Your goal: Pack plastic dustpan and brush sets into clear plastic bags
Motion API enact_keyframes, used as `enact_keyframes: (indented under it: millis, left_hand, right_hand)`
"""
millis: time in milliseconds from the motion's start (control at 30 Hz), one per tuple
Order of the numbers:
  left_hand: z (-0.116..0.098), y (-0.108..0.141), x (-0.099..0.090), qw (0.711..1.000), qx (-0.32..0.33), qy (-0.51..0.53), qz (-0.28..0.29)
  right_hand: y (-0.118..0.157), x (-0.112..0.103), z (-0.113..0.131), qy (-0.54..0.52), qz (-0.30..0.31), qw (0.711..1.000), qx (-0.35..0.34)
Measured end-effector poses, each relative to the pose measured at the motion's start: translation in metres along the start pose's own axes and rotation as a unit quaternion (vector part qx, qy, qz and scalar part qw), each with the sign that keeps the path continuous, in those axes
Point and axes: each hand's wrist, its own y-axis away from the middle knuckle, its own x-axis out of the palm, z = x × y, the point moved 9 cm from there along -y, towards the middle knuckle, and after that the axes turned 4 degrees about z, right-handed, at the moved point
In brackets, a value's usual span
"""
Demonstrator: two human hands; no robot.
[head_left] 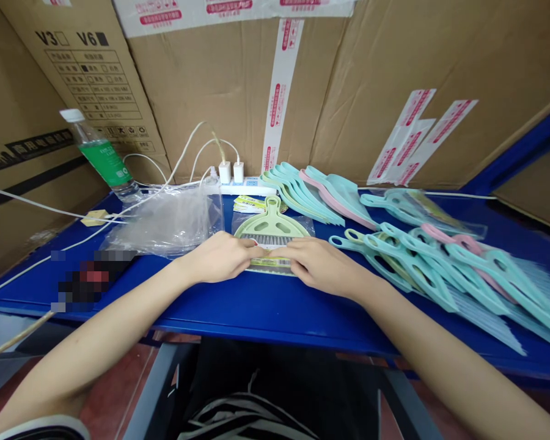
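A pale green dustpan and brush set (pixel 273 227) lies flat on the blue table (pixel 256 311), handle pointing away, inside a clear plastic bag (pixel 306 223). My left hand (pixel 223 255) is closed at the bag's near left part, fingers curled with the thumb and index side toward the middle. From the right, my right hand (pixel 312 261) is closed on the same bag, its fingertips almost meeting those of the left. A yellow label strip shows between and below the fingers. The fingers hide part of the bristles and the bag's near end.
Several teal, green and pink dustpans (pixel 321 192) stand stacked behind, and several brushes (pixel 421 263) lie at the right. A packaged set (pixel 407 205) is beyond them. Clear bags (pixel 174 217), a bottle (pixel 103 159), cables and a power strip (pixel 252 186) occupy the left and back. Cardboard boxes (pixel 211 79) rise behind.
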Motion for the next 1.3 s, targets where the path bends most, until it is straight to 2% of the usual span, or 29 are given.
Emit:
enact_keyframes:
  millis: [233,933,1300]
  left_hand:
    - [0.009,0.008,-0.007,0.999,-0.004,0.027,-0.02]
    - [0.016,0.012,-0.01,0.999,-0.018,0.026,-0.025]
    - [0.022,0.012,-0.009,0.999,-0.036,0.037,-0.008]
  right_hand:
    - [0.001,0.001,-0.002,-0.004,0.019,1.0,0.008]
    - [0.007,-0.015,-0.007,-0.01,-0.021,1.0,0.001]
    - [0.01,-0.019,-0.009,0.063,-0.013,0.998,0.014]
